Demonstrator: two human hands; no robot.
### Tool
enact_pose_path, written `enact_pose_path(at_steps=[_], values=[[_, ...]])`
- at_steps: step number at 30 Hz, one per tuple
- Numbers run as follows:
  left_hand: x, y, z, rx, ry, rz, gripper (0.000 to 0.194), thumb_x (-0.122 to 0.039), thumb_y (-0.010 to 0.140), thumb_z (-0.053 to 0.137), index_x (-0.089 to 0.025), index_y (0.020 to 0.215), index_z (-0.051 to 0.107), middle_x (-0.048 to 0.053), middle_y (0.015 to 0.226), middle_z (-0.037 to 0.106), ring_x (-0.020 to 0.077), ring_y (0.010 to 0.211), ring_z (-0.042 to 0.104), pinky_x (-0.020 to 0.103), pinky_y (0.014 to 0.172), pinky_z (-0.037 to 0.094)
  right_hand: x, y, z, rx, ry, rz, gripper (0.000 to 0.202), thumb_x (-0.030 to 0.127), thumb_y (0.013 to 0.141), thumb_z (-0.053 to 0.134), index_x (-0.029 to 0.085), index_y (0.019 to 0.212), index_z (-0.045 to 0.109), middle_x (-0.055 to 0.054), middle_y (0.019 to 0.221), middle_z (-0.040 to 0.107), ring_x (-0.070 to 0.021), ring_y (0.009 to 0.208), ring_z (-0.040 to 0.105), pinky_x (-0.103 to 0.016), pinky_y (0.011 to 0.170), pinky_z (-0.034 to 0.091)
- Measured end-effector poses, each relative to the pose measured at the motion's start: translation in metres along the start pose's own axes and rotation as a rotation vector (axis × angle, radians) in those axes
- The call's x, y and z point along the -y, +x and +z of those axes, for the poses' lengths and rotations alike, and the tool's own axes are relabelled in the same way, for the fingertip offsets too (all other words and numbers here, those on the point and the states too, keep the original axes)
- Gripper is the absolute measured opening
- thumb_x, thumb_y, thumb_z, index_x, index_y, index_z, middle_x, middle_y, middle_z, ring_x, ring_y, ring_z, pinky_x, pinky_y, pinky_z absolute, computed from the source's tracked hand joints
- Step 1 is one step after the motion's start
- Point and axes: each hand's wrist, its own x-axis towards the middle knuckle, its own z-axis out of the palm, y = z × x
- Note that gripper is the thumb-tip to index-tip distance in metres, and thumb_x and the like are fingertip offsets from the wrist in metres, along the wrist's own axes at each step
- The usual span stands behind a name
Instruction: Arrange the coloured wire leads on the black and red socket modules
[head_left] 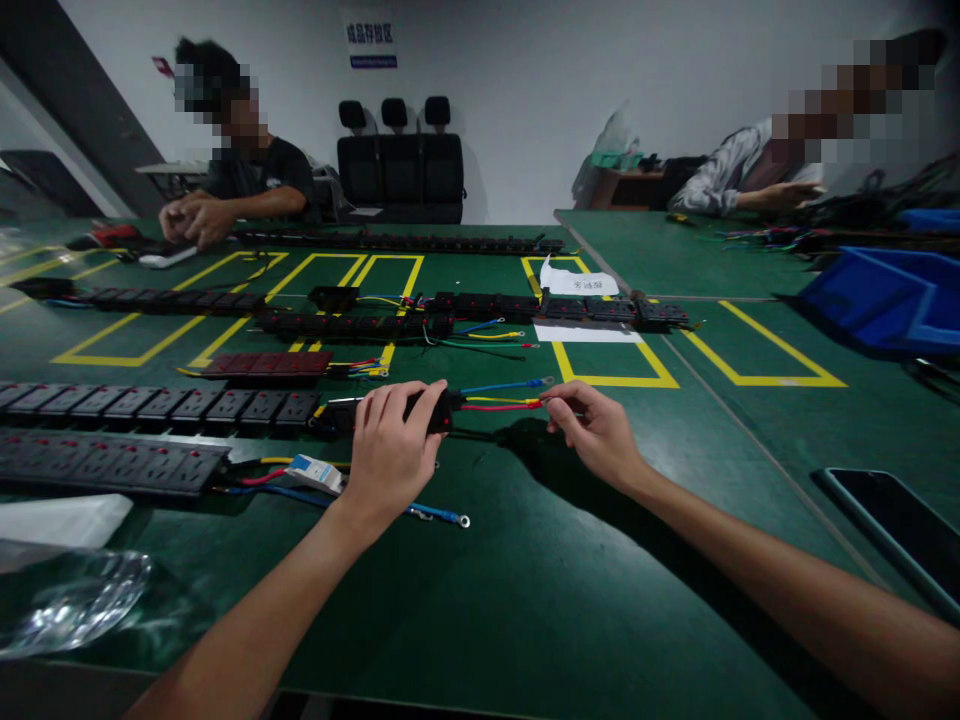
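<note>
My left hand (397, 445) is wrapped over the end of a long black power strip (217, 408), close to where its wires come out. From that end run a blue wire (502, 386), a yellow wire (491, 400) and a red wire (499, 407), tipped with terminals. My right hand (592, 430) pinches the tip of the red wire between thumb and fingers; the yellow wire's end lies close by. Nearer to me rests a second black power strip (112, 465), with a small white-and-blue breaker (315, 474) on its wires and a blue lead ending in a ring terminal (464, 521).
A dark red strip (266, 366) and more black strips (360, 325) lie farther back on the green table (525, 600). A phone (896, 520) and a blue bin (885, 300) are at right, clear plastic (82, 600) at left. Two people sit across the table.
</note>
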Motion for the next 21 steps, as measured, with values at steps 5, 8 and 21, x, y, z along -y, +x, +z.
enact_pose_path(at_steps=[5, 8, 21], values=[[-0.0004, -0.0001, -0.0005, -0.001, -0.007, 0.002, 0.056, -0.016, 0.086, 0.069, -0.02, 0.14, 0.055, 0.014, 0.124, 0.063, 0.0333, 0.116, 0.056, 0.052, 0.102, 0.045, -0.0009, 0.001, 0.0, 0.007, 0.027, 0.028, 0.036, 0.052, 0.091, 0.067, 0.017, 0.098, 0.069, -0.005, 0.076, 0.067, -0.0135, 0.056, 0.06, -0.022, 0.041, 0.044], [-0.0003, -0.0003, -0.0002, 0.002, -0.006, 0.005, 0.056, -0.015, 0.086, 0.069, -0.019, 0.14, 0.055, 0.014, 0.123, 0.063, 0.0332, 0.116, 0.056, 0.053, 0.102, 0.045, -0.0011, 0.0014, 0.0002, 0.002, 0.027, 0.045, 0.038, 0.054, 0.089, 0.068, 0.017, 0.097, 0.069, -0.005, 0.075, 0.068, -0.0132, 0.054, 0.06, -0.022, 0.039, 0.044], [-0.0007, -0.0004, -0.001, 0.016, 0.002, 0.017, 0.056, -0.016, 0.086, 0.07, -0.02, 0.14, 0.055, 0.014, 0.123, 0.063, 0.033, 0.116, 0.056, 0.052, 0.102, 0.045, -0.0076, 0.0005, 0.0005, 0.022, 0.03, 0.05, 0.039, 0.055, 0.089, 0.068, 0.017, 0.093, 0.067, -0.005, 0.076, 0.067, -0.015, 0.058, 0.064, -0.022, 0.041, 0.044]])
